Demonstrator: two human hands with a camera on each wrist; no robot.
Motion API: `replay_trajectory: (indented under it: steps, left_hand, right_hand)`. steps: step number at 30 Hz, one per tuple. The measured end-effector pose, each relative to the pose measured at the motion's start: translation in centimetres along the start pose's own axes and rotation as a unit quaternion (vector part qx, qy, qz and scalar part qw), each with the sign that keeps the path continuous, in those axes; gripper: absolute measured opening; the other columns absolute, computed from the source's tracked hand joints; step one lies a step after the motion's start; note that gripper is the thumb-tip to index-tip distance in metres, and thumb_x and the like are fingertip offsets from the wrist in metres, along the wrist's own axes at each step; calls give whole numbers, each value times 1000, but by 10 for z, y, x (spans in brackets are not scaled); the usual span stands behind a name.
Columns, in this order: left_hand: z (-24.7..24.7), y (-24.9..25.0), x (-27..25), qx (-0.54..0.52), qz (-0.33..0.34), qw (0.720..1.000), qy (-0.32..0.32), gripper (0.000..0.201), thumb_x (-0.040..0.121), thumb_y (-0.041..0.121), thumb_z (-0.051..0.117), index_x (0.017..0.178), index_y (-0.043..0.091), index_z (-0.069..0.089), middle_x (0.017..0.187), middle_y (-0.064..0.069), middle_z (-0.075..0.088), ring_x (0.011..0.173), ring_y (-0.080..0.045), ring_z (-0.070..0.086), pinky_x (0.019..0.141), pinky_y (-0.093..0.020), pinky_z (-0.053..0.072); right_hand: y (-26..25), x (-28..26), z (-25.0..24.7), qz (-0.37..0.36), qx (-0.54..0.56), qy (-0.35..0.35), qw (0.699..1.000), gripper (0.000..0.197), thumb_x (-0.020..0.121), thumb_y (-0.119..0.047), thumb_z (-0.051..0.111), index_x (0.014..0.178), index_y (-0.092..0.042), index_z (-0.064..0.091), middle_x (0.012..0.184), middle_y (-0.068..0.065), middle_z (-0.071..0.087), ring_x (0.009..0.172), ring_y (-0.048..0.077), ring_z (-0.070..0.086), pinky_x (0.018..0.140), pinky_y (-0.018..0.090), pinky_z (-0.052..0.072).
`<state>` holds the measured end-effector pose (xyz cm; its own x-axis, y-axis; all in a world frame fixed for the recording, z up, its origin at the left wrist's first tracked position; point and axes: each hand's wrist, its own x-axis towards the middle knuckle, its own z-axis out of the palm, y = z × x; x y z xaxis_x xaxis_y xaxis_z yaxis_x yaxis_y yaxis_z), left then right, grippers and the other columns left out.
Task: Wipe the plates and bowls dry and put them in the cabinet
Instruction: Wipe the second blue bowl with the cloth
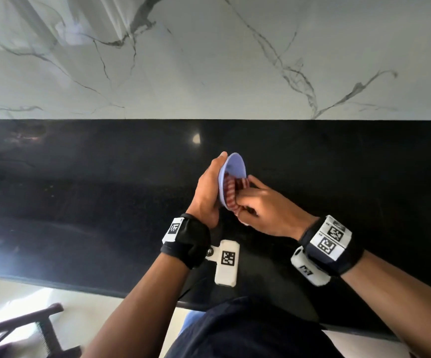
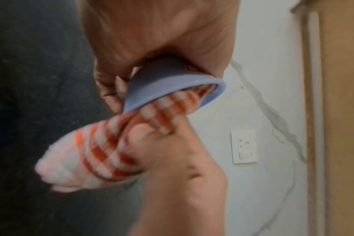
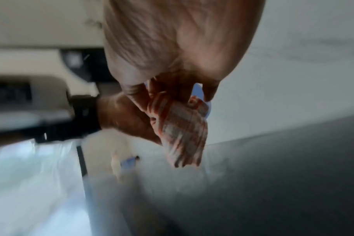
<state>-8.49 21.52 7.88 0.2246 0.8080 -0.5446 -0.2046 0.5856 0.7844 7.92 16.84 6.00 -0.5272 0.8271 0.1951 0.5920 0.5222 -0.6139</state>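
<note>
A small light-blue bowl [image 1: 236, 164] is held on its side above the black counter, its opening turned to the right. My left hand [image 1: 209, 187] cups it from behind, thumb up at the rim. A red-and-white checked cloth [image 1: 232, 192] is stuffed into the bowl, and my right hand [image 1: 258, 205] grips it with curled fingers. In the left wrist view the bowl [image 2: 162, 83] shows its outer wall, with the cloth [image 2: 111, 143] bunched out of it and trailing down left. The right wrist view is blurred; the cloth [image 3: 182, 132] hangs from my fingers and only a sliver of the bowl [image 3: 198, 89] shows.
The black counter [image 1: 80, 202] runs across in front of me, backed by a white marbled wall [image 1: 209, 60]. A wall socket [image 2: 244, 146] sits on that wall beside a wooden frame [image 2: 337, 111]. A dark chair [image 1: 28, 329] stands at lower left on the floor.
</note>
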Motion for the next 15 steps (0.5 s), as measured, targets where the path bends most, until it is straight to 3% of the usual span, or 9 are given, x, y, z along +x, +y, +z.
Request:
replay_trajectory:
  steps: [2, 4, 6, 8, 9, 11, 13, 15]
  left_hand:
    - [-4, 3, -2, -10, -57, 997, -49, 73, 94, 68, 56, 135, 8, 67, 126, -17, 72, 110, -27, 69, 98, -42, 55]
    - [-5, 7, -5, -16, -70, 995, -70, 75, 97, 67, 51, 137, 6, 65, 130, -17, 70, 113, -29, 66, 101, -44, 53]
    - [-4, 10, -7, -26, -66, 995, -73, 70, 99, 63, 48, 132, 4, 67, 127, -19, 69, 113, -30, 64, 101, -44, 52]
    - [-4, 11, -9, -46, -53, 995, -73, 63, 100, 60, 49, 122, 4, 70, 122, -19, 69, 110, -30, 65, 103, -46, 50]
    - [-5, 9, -10, -58, -48, 995, -70, 60, 101, 59, 50, 118, 5, 70, 119, -19, 71, 108, -30, 67, 104, -47, 50]
    - [-7, 7, -11, -61, -23, 997, -50, 49, 104, 55, 46, 113, 12, 69, 110, -10, 74, 101, -27, 70, 99, -46, 52]
    - [-11, 3, -13, -69, 0, 997, -27, 41, 107, 51, 44, 112, 17, 67, 107, -4, 72, 98, -23, 69, 95, -42, 53]
    - [-14, -1, -12, -84, 0, 996, -33, 45, 107, 48, 43, 115, 11, 67, 107, -9, 74, 102, -26, 69, 95, -42, 54]
  right_hand:
    - [16, -2, -1, -89, -176, -16, 980, 30, 93, -24, 50, 109, -17, 74, 115, -3, 72, 118, 13, 62, 124, 50, 22]
    - [23, -4, -2, -103, -209, -11, 972, 37, 93, -23, 49, 121, -16, 72, 132, 2, 68, 131, 16, 57, 125, 51, 18]
    - [20, -5, 2, -76, -137, 32, 987, 29, 95, -17, 52, 114, -15, 73, 123, 0, 71, 124, 13, 60, 124, 49, 22]
    - [6, -2, 5, 31, 76, 83, 993, 19, 94, -9, 55, 90, -17, 71, 94, 0, 72, 96, 6, 62, 110, 42, 39]
    - [-1, -1, 4, 101, 220, 105, 964, 20, 91, -7, 54, 80, -17, 68, 81, 0, 68, 83, 4, 59, 95, 36, 44]
    - [-13, 2, -1, 189, 444, 182, 857, 18, 84, -7, 51, 76, -12, 67, 76, 0, 66, 76, 8, 59, 78, 29, 45]
    - [-14, 1, -9, 231, 593, 228, 737, 24, 82, -12, 51, 94, -4, 70, 92, 12, 69, 87, 22, 64, 82, 37, 48]
    - [-14, -3, -15, 255, 713, 196, 623, 36, 88, -24, 52, 113, -5, 70, 109, 22, 67, 96, 36, 66, 89, 47, 52]
